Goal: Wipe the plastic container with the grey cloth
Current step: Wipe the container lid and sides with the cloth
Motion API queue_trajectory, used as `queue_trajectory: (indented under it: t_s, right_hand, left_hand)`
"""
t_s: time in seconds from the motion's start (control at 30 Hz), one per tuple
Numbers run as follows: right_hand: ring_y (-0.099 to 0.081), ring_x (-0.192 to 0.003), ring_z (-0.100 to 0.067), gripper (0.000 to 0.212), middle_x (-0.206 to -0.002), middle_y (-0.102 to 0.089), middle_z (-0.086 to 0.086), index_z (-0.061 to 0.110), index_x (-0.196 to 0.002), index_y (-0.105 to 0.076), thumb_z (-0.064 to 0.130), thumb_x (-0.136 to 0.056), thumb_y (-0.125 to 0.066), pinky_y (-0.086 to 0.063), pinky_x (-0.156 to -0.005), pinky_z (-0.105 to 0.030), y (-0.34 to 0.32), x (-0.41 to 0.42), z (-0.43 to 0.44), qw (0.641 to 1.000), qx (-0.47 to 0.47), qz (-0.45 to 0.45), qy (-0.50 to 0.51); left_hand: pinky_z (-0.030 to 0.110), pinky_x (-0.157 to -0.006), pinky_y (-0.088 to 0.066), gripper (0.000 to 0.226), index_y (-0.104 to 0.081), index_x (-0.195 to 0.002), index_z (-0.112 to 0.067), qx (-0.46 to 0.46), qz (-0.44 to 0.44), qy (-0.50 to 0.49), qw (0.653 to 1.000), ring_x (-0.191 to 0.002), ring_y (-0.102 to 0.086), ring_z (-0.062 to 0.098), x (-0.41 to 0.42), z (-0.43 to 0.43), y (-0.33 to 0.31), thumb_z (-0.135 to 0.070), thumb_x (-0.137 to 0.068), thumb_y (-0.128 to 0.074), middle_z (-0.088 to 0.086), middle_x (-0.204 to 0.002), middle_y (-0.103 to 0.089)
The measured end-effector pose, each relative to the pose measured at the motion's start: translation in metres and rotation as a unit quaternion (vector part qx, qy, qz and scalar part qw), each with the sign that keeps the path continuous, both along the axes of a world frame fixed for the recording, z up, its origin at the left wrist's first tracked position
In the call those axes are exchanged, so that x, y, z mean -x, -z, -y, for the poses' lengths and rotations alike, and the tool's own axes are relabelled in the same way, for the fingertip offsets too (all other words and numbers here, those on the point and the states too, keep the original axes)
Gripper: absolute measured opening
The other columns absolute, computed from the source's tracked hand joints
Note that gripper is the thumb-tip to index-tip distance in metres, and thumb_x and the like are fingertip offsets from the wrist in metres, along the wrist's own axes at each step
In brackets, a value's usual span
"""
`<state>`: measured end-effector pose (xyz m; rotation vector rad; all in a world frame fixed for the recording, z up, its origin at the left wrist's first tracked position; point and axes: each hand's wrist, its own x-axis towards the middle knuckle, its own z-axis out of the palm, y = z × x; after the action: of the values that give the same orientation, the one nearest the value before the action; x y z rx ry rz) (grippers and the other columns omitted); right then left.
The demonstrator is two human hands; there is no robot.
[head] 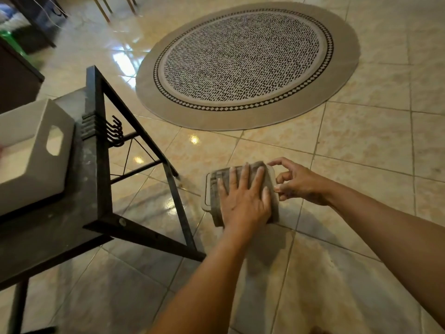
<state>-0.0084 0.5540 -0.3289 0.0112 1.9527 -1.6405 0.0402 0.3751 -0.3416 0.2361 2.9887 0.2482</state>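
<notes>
The left hand [243, 198] lies flat and fully open, fingers spread, palm pressing the grey cloth [216, 189] down onto the plastic container [206, 196]. The cloth covers most of the container's top; only its pale rim shows at the left and far right edges. The right hand [296, 182] is half curled, with thumb and fingertips pinching the container's right edge. The container is held out in front of the person above the tiled floor [361, 145], just right of a black metal desk [96, 189] carrying a white bin [31, 150]. A round patterned rug [248, 63] lies beyond.
</notes>
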Motion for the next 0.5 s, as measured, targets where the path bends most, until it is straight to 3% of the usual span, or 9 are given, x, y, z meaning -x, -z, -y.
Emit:
queue_trajectory:
  t_s: [0.17,0.37,0.5]
  right_hand:
    - [-0.060,-0.068,-0.021,0.063,-0.079,-0.054,-0.013,0.022,-0.138,-0.044,-0.012,-0.088,-0.061,-0.057,-0.064,-0.029,0.000,-0.001,0.002,1.000,-0.005,0.000,0.010]
    - [-0.063,-0.071,-0.023,0.063,-0.085,-0.059,-0.018,0.020,-0.137,-0.044,-0.016,-0.086,-0.057,-0.058,-0.064,-0.031,-0.002,0.001,0.002,1.000,-0.009,-0.008,-0.004]
    - [-0.060,-0.063,-0.017,0.064,-0.077,-0.055,-0.013,0.018,-0.140,-0.043,-0.015,-0.087,-0.058,-0.056,-0.062,-0.029,-0.002,0.001,0.000,1.000,-0.005,-0.005,0.023]
  left_hand:
    - [0.059,-0.118,0.011,0.064,0.011,-0.156,-0.039,-0.004,0.028,-0.125,0.992,-0.150,0.019,0.029,0.012,0.039,-0.002,-0.056,-0.099,-0.012,0.002,-0.167,0.014]
    - [0.055,-0.117,0.017,0.059,0.008,-0.155,-0.041,-0.002,-0.012,0.029,1.000,-0.150,0.021,0.029,-0.014,-0.013,-0.002,-0.054,-0.101,-0.012,-0.003,-0.165,0.016]
    - [0.057,-0.119,0.010,0.060,0.008,-0.155,-0.041,0.010,-0.005,0.001,1.000,-0.151,0.018,0.027,0.015,-0.001,-0.001,-0.054,-0.100,-0.011,-0.003,-0.166,0.014]
